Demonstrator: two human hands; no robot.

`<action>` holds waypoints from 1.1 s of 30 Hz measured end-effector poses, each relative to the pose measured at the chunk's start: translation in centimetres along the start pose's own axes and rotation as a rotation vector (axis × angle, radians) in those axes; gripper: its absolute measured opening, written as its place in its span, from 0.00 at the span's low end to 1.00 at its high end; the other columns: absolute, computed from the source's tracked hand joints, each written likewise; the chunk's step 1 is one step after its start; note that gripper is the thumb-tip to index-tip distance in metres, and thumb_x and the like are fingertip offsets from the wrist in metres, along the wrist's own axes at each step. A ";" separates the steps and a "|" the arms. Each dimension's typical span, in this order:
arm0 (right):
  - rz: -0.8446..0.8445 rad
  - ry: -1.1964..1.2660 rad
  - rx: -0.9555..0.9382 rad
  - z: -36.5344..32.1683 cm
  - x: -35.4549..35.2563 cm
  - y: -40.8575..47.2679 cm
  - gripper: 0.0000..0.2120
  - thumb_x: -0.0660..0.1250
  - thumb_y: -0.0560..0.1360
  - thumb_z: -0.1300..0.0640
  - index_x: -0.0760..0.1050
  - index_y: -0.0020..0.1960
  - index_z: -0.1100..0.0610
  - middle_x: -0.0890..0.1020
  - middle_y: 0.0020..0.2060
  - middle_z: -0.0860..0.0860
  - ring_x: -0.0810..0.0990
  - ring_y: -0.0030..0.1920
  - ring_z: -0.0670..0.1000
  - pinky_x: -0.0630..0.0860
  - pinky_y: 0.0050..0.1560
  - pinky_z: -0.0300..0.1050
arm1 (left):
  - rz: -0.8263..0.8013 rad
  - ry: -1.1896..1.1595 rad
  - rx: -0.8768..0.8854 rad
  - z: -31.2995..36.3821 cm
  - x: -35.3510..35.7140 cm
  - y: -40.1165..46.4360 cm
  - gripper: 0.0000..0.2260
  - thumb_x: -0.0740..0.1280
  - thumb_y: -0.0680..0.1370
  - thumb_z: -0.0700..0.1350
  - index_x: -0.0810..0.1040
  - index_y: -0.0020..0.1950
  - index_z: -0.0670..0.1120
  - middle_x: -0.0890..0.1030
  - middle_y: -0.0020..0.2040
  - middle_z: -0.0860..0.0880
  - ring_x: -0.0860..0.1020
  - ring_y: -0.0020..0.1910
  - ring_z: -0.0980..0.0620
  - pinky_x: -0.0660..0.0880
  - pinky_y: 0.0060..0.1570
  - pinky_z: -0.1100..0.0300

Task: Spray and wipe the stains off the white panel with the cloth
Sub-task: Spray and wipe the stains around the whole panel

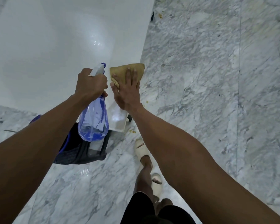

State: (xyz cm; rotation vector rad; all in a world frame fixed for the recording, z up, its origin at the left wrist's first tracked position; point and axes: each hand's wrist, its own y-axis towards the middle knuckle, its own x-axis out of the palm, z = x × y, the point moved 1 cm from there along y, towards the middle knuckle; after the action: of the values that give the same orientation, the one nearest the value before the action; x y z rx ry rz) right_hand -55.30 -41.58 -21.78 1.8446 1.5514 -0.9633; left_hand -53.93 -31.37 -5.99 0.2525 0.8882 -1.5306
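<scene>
The big white panel (52, 50) fills the upper left. It is shiny, with a wet patch of drops near its middle. The left hand (91, 83) grips the neck of a see-through blue spray bottle (94, 120), fingers curled tight round it. The white nozzle sticks up past the knuckles and points toward the panel, and the bottle body hangs down below the hand. Under the bottle, on the floor, sits a dark basket (78, 152).

Just to the right, the right hand (128, 89) presses flat on a tan cloth (124, 71) — fingers straight and a little spread. The cloth lies on the panel's right edge. Further right is the grey marble floor (208, 94), with small yellow-brown bits on it. Lower down are two feet in pale sandals (141, 149).
</scene>
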 end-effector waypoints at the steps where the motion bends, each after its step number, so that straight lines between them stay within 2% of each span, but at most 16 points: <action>1: -0.008 0.018 -0.001 -0.3 0.2 -1.3 0.23 0.54 0.83 0.41 0.65 0.76 0.43 0.48 0.81 0.57 0.38 0.80 0.60 0.48 0.76 0.68 | 0.006 0.005 0.000 -0.6 -0.1 -1.0 0.14 0.62 0.76 0.40 0.80 0.56 0.35 0.85 0.48 0.36 0.79 0.22 0.51 0.75 0.25 0.65; 4: -0.037 0.029 0.012 -1.3 0.6 -5.5 0.23 0.53 0.83 0.41 0.63 0.77 0.42 0.45 0.81 0.56 0.36 0.80 0.59 0.44 0.77 0.66 | 0.011 0.000 0.003 -2.8 -0.5 -4.2 0.10 0.62 0.75 0.40 0.79 0.52 0.36 0.85 0.46 0.39 0.79 0.20 0.53 0.77 0.30 0.61; 7: -0.079 0.052 0.010 -2.2 0.9 -8.7 0.24 0.52 0.83 0.41 0.61 0.78 0.42 0.43 0.81 0.56 0.34 0.79 0.59 0.42 0.77 0.66 | 0.014 -0.030 -0.011 -4.8 -1.1 -7.2 0.05 0.62 0.77 0.40 0.77 0.44 0.44 0.84 0.43 0.43 0.79 0.19 0.55 0.79 0.34 0.59; 10: -0.104 0.084 0.012 -2.9 1.0 -11.0 0.24 0.53 0.83 0.42 0.62 0.78 0.44 0.42 0.81 0.56 0.33 0.79 0.59 0.43 0.77 0.67 | 0.023 -0.056 -0.028 -6.5 -1.6 -9.5 0.09 0.63 0.78 0.40 0.72 0.38 0.49 0.82 0.40 0.46 0.78 0.19 0.56 0.79 0.32 0.60; 13: -0.093 0.095 0.023 -3.5 1.6 -13.5 0.23 0.54 0.83 0.42 0.63 0.77 0.43 0.43 0.81 0.56 0.35 0.80 0.58 0.44 0.77 0.67 | 0.040 -0.061 -0.049 -8.2 -2.4 -10.9 0.05 0.63 0.76 0.39 0.77 0.44 0.41 0.83 0.40 0.43 0.78 0.21 0.54 0.78 0.28 0.61; 15: -0.076 0.104 0.026 -3.8 2.0 -14.8 0.22 0.55 0.83 0.43 0.65 0.76 0.44 0.45 0.81 0.56 0.36 0.80 0.59 0.46 0.77 0.66 | 0.048 -0.066 -0.059 -9.1 -3.2 -11.5 0.10 0.62 0.75 0.39 0.80 0.50 0.36 0.84 0.42 0.38 0.78 0.26 0.48 0.77 0.28 0.60; 17: -0.065 0.127 0.037 -4.0 2.0 -15.6 0.21 0.56 0.83 0.44 0.68 0.75 0.46 0.47 0.81 0.58 0.37 0.80 0.60 0.45 0.78 0.65 | 0.036 -0.075 -0.028 -9.6 -3.8 -11.9 0.11 0.62 0.74 0.39 0.81 0.49 0.36 0.83 0.46 0.31 0.78 0.29 0.45 0.77 0.30 0.58; 19: -0.080 0.129 0.036 -4.1 2.0 -16.4 0.21 0.56 0.84 0.46 0.68 0.75 0.48 0.47 0.81 0.60 0.37 0.80 0.61 0.41 0.79 0.61 | 0.021 -0.071 -0.001 -10.0 -4.4 -12.4 0.08 0.62 0.74 0.38 0.80 0.47 0.38 0.83 0.50 0.29 0.78 0.25 0.47 0.79 0.32 0.55; 22: -0.135 0.075 0.013 -4.3 2.1 -17.8 0.25 0.53 0.84 0.45 0.63 0.78 0.55 0.47 0.80 0.63 0.38 0.80 0.64 0.37 0.79 0.58 | 0.011 -0.066 0.016 -10.8 -5.2 -13.0 0.08 0.63 0.74 0.39 0.79 0.45 0.37 0.83 0.48 0.29 0.78 0.21 0.52 0.82 0.35 0.48; 26: -0.287 0.268 0.140 -5.0 1.0 -20.6 0.29 0.51 0.84 0.43 0.53 0.81 0.55 0.42 0.81 0.55 0.34 0.80 0.55 0.38 0.79 0.54 | -0.021 -0.071 0.043 -11.4 -6.0 -14.0 0.07 0.62 0.75 0.39 0.79 0.43 0.39 0.80 0.40 0.32 0.77 0.19 0.53 0.77 0.32 0.53; 28: -0.320 0.416 0.238 -5.7 -0.2 -21.9 0.32 0.51 0.84 0.40 0.52 0.81 0.56 0.47 0.82 0.53 0.40 0.81 0.52 0.44 0.80 0.52 | -0.033 -0.081 0.049 -11.4 -6.6 -14.7 0.06 0.62 0.75 0.39 0.78 0.43 0.42 0.78 0.38 0.37 0.77 0.20 0.52 0.76 0.34 0.52; 31: -0.241 0.663 0.284 -7.3 -5.1 -22.4 0.29 0.50 0.83 0.37 0.64 0.77 0.51 0.68 0.76 0.52 0.65 0.75 0.52 0.63 0.75 0.49 | 0.006 -0.122 0.026 -10.9 -8.1 -16.0 0.05 0.63 0.76 0.40 0.78 0.44 0.41 0.79 0.39 0.38 0.78 0.26 0.46 0.81 0.35 0.50; 33: -0.192 0.785 0.354 -8.7 -9.0 -21.9 0.26 0.48 0.84 0.40 0.69 0.75 0.52 0.72 0.73 0.52 0.69 0.72 0.52 0.66 0.70 0.47 | 0.037 -0.187 0.018 -10.1 -9.7 -17.0 0.05 0.64 0.77 0.39 0.78 0.44 0.40 0.79 0.40 0.38 0.78 0.25 0.47 0.80 0.29 0.55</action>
State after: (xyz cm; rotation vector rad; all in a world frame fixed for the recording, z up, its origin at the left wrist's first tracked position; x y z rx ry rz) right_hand -75.99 -35.95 -8.48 2.5552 2.1384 -0.6391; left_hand -71.16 -18.92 -0.21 0.1351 0.7186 -1.5013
